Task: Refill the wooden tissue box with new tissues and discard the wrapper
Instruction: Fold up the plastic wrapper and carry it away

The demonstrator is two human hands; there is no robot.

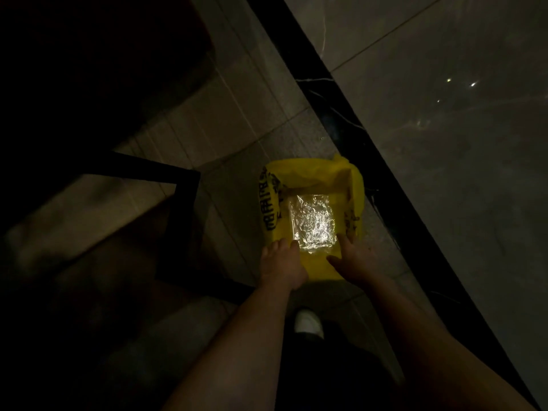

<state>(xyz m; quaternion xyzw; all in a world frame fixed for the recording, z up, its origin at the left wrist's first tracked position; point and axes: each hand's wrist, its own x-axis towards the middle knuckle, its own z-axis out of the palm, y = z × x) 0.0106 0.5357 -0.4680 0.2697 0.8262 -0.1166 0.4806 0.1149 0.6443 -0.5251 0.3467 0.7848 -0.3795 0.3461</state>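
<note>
Two hands: both are down at the near rim of a small bin lined with a yellow bag [354, 188], and the light is very dim.
Left hand [283, 264]: fingers spread, resting on the near left corner of the bag's rim; nothing visibly gripped in it.
Right hand [351, 256]: fingers loosely apart at the near right side of the rim, thumb pointing in toward the left hand; whether it pinches the bag, I cannot tell.
Wrapper [312, 222]: crinkled clear plastic, catching the light and glinting silver, lying down inside the bin, just beyond both hands' fingertips.
Contact: wrapper and fingers look apart, though the glare makes the near edge hard to read.
Bag: black printed characters run along its left and right folded edges; it drapes over the rim all round.
Bin's place: on a pale tiled floor [237, 137], just beside a black marble strip [341, 120] that runs diagonally across the view.
Left side: a dark piece of furniture with a black frame [184, 185], near the bin but not touching it.
Below: a white shoe [308, 323] shows between the forearms.
Tissue box: not in this view.
</note>
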